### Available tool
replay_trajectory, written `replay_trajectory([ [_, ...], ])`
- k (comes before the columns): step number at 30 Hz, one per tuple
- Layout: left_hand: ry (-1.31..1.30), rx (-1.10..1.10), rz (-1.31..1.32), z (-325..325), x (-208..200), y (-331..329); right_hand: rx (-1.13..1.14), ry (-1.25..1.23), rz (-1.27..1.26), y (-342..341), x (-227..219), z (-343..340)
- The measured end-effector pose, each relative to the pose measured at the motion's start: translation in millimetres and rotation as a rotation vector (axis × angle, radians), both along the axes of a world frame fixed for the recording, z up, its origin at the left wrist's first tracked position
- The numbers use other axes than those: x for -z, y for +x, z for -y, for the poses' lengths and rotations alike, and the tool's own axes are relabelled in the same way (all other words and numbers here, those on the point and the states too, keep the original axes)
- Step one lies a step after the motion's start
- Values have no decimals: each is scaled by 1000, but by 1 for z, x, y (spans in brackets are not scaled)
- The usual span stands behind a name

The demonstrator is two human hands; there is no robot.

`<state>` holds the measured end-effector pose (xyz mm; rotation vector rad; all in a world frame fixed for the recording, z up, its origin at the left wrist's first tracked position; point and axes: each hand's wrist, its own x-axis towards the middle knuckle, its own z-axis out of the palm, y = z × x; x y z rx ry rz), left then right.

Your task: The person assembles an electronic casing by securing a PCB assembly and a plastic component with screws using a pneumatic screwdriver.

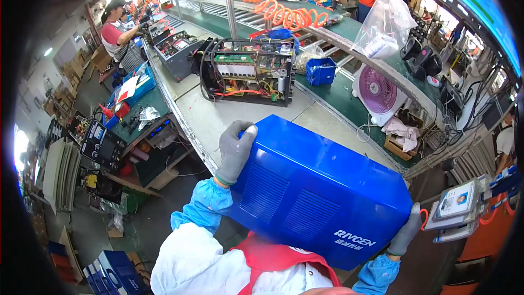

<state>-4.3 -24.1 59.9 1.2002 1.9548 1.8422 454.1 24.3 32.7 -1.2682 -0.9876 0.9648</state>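
Note:
A large blue metal machine cover [322,169] with slatted vents is held up in front of my body, tilted, its right end nearer to me. My left hand [237,150], in a grey glove with a bare thumb tip, grips its left end. At the right end, my right hand [405,233] in a grey glove clasps the edge; part of its fingers is hidden behind the cover. Beyond the cover, on the work line, stands an uncovered machine [251,71] with exposed circuit boards, wires and a black frame.
A second uncovered machine [177,52] stands farther left on the line. A blue bin [320,71] and a purple-and-white fan [376,92] are to the right. Orange coiled hoses [289,15] hang above. Badge cards [457,202] hang at right. A co-worker [117,35] stands at far left.

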Motion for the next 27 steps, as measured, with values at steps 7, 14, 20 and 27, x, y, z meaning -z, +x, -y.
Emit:
replay_trajectory([
  [7, 25, -132, -23, 59, -1, 14, -44, -26, 1, -2, -8, 52],
  [14, -34, -128, 2, 99, 6, 6, 61, 30, 125, 1, 23, 109],
  [20, -50, 95, 30, 106, 35, -11, 210, 44, 355, -63, 29, 124],
  [27, 138, 520, -7, -25, 67, -55, 439, 173, 497, -132, 32, 131],
])
